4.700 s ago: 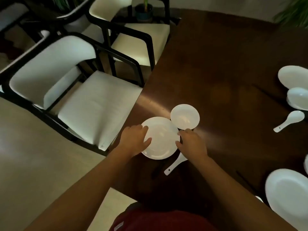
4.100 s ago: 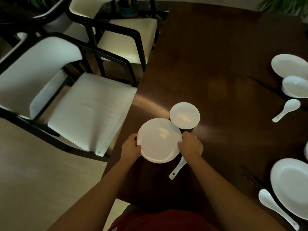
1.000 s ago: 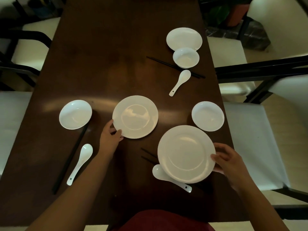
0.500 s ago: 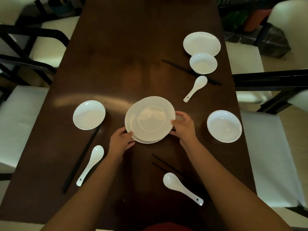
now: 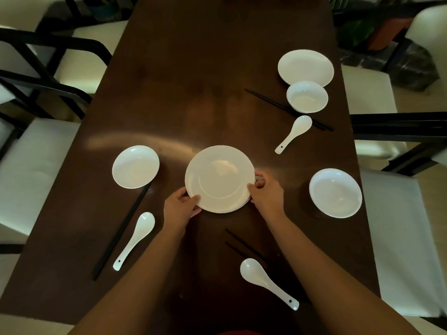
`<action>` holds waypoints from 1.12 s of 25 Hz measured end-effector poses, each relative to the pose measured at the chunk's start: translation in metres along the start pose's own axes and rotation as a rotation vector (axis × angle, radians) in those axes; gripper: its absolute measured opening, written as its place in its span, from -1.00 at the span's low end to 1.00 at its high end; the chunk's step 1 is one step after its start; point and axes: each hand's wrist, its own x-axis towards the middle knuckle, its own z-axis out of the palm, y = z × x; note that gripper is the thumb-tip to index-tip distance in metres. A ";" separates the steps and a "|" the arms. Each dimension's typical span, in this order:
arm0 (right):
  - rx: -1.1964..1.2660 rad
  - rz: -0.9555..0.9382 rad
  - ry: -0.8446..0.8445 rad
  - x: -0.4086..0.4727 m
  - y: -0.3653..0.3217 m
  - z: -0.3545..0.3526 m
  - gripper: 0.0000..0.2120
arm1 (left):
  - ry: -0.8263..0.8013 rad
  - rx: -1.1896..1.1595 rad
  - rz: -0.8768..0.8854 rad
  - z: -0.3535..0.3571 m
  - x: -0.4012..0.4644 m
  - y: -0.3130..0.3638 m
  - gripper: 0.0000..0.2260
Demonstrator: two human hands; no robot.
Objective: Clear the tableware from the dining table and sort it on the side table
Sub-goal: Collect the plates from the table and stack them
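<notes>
Both hands on the stacked plates (image 5: 219, 177) mid-surface: left hand (image 5: 179, 207) has its grip closed on the near-left rim, right hand (image 5: 266, 194) has its grip closed on the right rim; a second plate edge peeks out underneath. On the dark wooden surface (image 5: 193, 81) around it: shallow bowl (image 5: 135, 166) left with chopsticks (image 5: 121, 230) and a spoon (image 5: 134, 240) nearer the person, bowl (image 5: 335, 192) right, near spoon (image 5: 267, 282) at the near edge. Far right: another plate (image 5: 305, 67), small bowl (image 5: 307, 96) touching it, third spoon (image 5: 293, 134) beside black chopsticks.
</notes>
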 end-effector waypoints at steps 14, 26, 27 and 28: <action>-0.295 -0.214 0.054 0.003 -0.008 -0.022 -0.62 | 0.165 0.768 0.576 -0.002 -0.017 0.025 -0.62; -0.841 -0.704 0.466 0.153 -0.099 -0.161 -0.65 | -0.101 1.308 1.319 0.160 0.055 0.224 -0.59; -0.855 -0.671 0.468 0.173 -0.102 -0.167 -0.64 | -0.103 1.347 1.341 0.178 0.069 0.238 -0.59; -0.867 -0.641 0.467 0.196 -0.103 -0.172 -0.63 | -0.107 1.386 1.367 0.198 0.084 0.252 -0.59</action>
